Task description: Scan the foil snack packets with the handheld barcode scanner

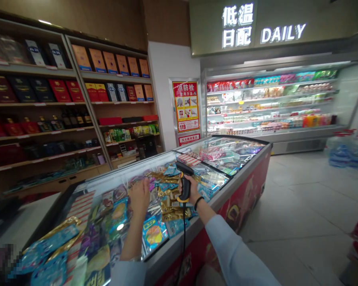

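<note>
Right hand [192, 190] clamped on scanner [184, 180] (cord hanging below); left hand [139, 195] just beside it, fingers curled over freezer [197, 222] packets [167, 198], grip unclear.

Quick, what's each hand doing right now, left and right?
Left hand: fingers curled, reaching among the snack packets in the freezer chest; a grip cannot be told.
Right hand: closed on the barcode scanner.

Both arms extend forward toward 12 o'clock from the lower frame edge. Left hand [140, 195] is raised at wrist height, back of hand toward the camera, fingers curled downward, forearm bare. Right hand [191, 190] lies at 3 o'clock of the left, fist clenched, dark band on wrist, light sleeve covering the forearm.
</note>
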Motion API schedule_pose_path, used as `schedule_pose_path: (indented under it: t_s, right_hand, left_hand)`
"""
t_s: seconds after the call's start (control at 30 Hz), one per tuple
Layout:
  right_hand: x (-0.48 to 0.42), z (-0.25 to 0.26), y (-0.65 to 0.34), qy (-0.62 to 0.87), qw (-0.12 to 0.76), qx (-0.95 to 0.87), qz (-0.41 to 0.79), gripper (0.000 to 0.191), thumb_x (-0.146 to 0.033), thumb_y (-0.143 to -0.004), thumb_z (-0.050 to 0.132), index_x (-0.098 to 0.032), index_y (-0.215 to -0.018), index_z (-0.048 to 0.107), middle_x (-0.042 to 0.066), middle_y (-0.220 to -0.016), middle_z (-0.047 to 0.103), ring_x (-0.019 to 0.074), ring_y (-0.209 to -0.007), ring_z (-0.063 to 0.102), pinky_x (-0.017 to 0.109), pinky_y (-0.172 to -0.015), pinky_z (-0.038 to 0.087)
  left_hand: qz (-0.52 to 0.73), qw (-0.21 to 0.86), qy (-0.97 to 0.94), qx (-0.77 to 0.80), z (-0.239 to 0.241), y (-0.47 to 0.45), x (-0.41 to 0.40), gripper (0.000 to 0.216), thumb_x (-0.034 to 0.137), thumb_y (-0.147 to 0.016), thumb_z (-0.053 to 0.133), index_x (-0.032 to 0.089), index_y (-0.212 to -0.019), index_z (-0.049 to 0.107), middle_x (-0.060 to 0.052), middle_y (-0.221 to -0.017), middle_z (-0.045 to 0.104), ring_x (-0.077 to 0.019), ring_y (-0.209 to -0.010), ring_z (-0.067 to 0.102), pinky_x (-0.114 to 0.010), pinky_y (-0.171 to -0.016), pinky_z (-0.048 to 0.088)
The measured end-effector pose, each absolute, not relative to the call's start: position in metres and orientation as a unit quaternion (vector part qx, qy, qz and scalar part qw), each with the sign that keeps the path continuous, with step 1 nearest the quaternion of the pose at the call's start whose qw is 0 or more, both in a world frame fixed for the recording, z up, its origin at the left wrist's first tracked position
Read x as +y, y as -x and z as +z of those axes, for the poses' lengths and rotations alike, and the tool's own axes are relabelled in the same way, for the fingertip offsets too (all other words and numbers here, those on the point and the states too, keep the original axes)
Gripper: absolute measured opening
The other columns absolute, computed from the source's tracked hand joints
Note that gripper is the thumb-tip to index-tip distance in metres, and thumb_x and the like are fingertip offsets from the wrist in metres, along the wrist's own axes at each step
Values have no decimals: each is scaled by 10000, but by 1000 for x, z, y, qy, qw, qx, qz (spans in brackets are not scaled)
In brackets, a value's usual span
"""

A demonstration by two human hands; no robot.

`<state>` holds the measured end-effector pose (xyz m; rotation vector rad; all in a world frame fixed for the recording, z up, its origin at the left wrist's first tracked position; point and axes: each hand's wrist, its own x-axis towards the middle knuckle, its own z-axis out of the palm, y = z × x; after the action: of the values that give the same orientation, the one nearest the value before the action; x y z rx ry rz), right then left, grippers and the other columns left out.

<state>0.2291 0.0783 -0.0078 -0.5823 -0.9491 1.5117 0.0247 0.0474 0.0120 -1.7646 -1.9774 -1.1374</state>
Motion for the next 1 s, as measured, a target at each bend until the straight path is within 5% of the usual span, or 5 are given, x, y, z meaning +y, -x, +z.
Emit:
schedule_pose_path:
  t_s: [0.1, 0.23, 0.47, 0.73, 1.0]
  right_hand:
    - [94, -25, -250, 215, 601, -354, 684, 348, -540, -781, 597, -193, -779, 566, -56, -490, 474, 98, -361, 430, 219, -360, 356]
    - [107, -42, -267, 184, 624, -344, 677, 315, -494, -679, 649, -201, -774, 588, -31, -490, 492, 108, -364, 436, 235, -361, 348]
    - [119, -58, -276, 193, 632, -339, 670, 328, -477, -655, 633, -200, -816, 562, -55, -502, 511, 101, -362, 443, 210, -349, 364]
    - [115, -59, -274, 210, 605, -362, 677, 304, -468, -662, 618, -198, -787, 554, -37, -497, 527, 114, -350, 456, 226, -343, 353]
    - [118, -63, -275, 216, 600, -360, 681, 296, -475, -664, 629, -202, -742, 548, -23, -498, 535, 124, -359, 480, 235, -348, 380]
  left_hand:
    - [-396, 87, 632, -660, -7, -49, 69, 507, 391, -976, 227, 181, -952, 687, -109, -958, 713, -251, -974, 624, -385, -901, 417]
    - [-396, 57, 637, -659, -24, -61, 90, 484, 398, -979, 254, 192, -912, 686, -96, -920, 711, -224, -918, 641, -362, -869, 442]
    - [-371, 51, 646, -665, -45, -60, 106, 491, 391, -982, 245, 177, -959, 686, -109, -916, 709, -229, -913, 633, -377, -869, 453]
    - [-308, 114, 708, -625, -61, -67, 108, 431, 365, -973, 305, 209, -1056, 699, -88, -1307, 611, -291, -1247, 475, -493, -1019, 409]
    - [-246, 116, 760, -590, -81, -66, 117, 451, 285, -978, 271, 204, -1305, 572, -54, -1418, 539, -232, -1381, 392, -477, -1154, 304]
